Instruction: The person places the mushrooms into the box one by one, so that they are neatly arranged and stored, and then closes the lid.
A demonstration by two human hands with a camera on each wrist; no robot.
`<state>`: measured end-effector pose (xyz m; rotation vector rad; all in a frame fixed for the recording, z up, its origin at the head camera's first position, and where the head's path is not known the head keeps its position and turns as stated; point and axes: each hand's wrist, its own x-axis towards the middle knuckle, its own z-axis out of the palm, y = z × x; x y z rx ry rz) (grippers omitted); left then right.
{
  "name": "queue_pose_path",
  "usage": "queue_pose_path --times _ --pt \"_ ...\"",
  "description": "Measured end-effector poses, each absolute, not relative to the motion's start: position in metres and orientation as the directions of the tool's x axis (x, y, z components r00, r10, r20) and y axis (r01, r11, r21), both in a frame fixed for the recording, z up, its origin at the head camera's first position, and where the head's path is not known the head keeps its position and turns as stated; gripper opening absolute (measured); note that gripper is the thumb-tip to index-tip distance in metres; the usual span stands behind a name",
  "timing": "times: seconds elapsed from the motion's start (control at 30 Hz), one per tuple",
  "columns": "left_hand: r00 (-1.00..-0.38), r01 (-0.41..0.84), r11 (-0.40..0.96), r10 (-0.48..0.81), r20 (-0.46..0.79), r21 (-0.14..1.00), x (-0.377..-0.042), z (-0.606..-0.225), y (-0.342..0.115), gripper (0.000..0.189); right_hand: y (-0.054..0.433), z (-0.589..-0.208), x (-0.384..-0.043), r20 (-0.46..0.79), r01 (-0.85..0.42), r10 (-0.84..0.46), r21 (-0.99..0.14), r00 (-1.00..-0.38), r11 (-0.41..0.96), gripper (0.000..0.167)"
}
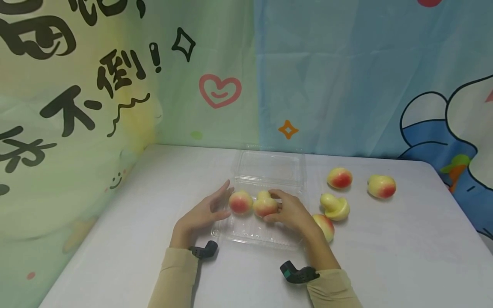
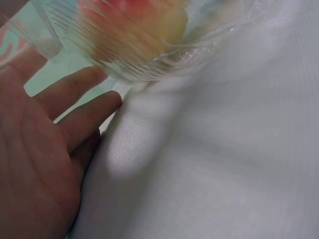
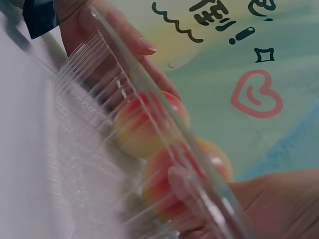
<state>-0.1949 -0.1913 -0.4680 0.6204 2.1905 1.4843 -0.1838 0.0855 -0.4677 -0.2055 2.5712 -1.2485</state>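
Observation:
A clear plastic clamshell box (image 1: 250, 235) lies with its lid (image 1: 269, 169) folded back away from me. Inside sit two red-and-yellow peaches, side by side. My right hand (image 1: 292, 211) holds the right peach (image 1: 265, 208), its thumb on the near side; a pale yellow rounded part shows just behind that fruit. The left peach (image 1: 240, 202) rests in the box's left half. Beside it, at the left wall, my left hand (image 1: 206, 209) has its fingers spread and grips nothing. The left wrist view shows those fingertips (image 2: 112, 99) right by the ribbed plastic wall.
Right of the box, a peach (image 1: 324, 226) lies partly behind my right forearm. A pale yellow curved fruit (image 1: 335, 207) is just beyond it. Farther back are another peach (image 1: 340, 178) and a lumpy red-and-yellow one (image 1: 381, 186). A printed curtain (image 1: 331, 85) hangs along the table's back edge.

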Motion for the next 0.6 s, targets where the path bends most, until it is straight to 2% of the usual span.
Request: queue_pose_path --times 0.33,0.6 --pt "-0.817 0.077 0.304 0.565 -0.114 0.950 -0.1953 -0.4693 -0.1905 0.088 0.0864 -0.4651 -0.1843 -0.209 0.022 -0.251 -0.808 -0.945 0.589 0.073" --pt "-0.821 0.090 0.338 0.558 -0.122 0.937 -0.1936 -0.4679 -0.1891 0.087 0.0862 -0.4648 -0.1827 -0.225 0.038 -0.251 -0.811 -0.942 0.584 0.074"
